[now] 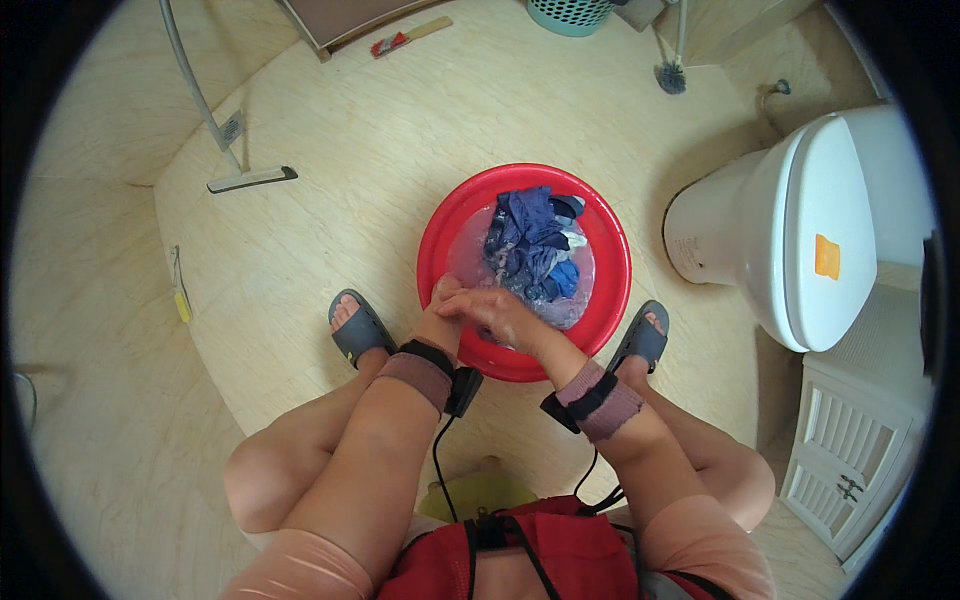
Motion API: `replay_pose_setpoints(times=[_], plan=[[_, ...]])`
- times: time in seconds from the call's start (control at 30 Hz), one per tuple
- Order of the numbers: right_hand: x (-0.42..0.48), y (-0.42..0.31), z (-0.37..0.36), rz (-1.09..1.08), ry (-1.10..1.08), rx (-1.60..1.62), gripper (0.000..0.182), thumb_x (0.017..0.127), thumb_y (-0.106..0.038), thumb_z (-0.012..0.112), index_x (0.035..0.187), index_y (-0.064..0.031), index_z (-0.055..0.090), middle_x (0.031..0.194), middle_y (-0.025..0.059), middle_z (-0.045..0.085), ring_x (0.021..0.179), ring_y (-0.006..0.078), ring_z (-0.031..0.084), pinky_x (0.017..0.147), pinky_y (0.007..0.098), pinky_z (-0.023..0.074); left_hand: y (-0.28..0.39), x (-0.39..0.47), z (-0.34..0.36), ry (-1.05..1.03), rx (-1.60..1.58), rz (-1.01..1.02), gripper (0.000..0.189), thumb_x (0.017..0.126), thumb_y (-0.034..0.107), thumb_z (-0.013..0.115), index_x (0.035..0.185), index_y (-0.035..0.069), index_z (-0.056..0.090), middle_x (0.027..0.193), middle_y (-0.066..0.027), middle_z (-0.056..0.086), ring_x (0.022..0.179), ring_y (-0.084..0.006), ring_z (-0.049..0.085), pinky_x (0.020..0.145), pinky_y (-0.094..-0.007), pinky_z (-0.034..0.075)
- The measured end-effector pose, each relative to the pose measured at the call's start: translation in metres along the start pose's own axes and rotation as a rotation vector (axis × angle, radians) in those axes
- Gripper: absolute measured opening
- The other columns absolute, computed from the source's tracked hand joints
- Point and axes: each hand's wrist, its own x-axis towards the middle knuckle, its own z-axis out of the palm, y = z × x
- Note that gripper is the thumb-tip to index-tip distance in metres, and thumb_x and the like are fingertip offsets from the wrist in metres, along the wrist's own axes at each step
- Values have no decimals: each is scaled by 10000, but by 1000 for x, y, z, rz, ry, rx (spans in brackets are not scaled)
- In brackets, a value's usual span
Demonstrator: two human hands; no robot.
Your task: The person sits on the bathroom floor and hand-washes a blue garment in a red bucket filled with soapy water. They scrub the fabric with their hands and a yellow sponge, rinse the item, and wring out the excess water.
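A red plastic basin (pixel 433 255) stands on the floor between my feet. Soapy water (pixel 470 247) fills its bottom, and a heap of wet blue clothes (pixel 529 217) lies in it, with some white cloth among them. Over the near left rim is my left hand (pixel 448 289), partly covered. My right hand (pixel 495 313) reaches across from the right, its fingers resting on my left hand near the wrist. Both hands are apart from the clothes; whether anything is between them is hidden.
A white toilet (pixel 825 225) with an orange patch on its lid stands at right, above a louvred cabinet (pixel 855 450). A floor squeegee (pixel 251 180) leans at upper left. A red-bristled brush (pixel 409 37), a teal basket (pixel 574 19) and a toilet brush (pixel 671 77) are farther off.
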Motion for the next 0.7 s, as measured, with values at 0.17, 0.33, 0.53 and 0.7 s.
replay_pose_setpoints(times=[0.17,0.33,0.53,0.7], plan=[[18,44,19,-402,58,-430,450,1012,-351,426,1318,-41,538,1336,175,549,1356,253,379,1166,353,154,3,9,-22,278,3,31,328,962,311,410,1085,105,633,1020,-92,666,941,-279,624,831,-442,516],[39,122,-5,52,338,-170,444,1007,-320,450,1345,-38,510,1292,140,575,1238,259,490,1083,358,323,2,29,-17,418,7,36,345,967,320,395,1097,108,632,1057,-97,669,981,-284,628,837,-449,521],[60,149,-22,203,738,492,414,989,-336,496,1278,-46,560,1205,122,611,1094,252,575,962,372,443,3,48,-49,284,52,117,416,982,377,358,1177,110,611,1151,-101,646,1048,-294,611,909,-470,492],[66,122,-29,149,187,1418,383,948,-416,557,807,-73,655,843,83,674,785,246,633,724,367,511,-4,19,-11,87,25,163,537,986,463,297,1279,85,544,1221,-114,609,1111,-302,578,1007,-479,428]])
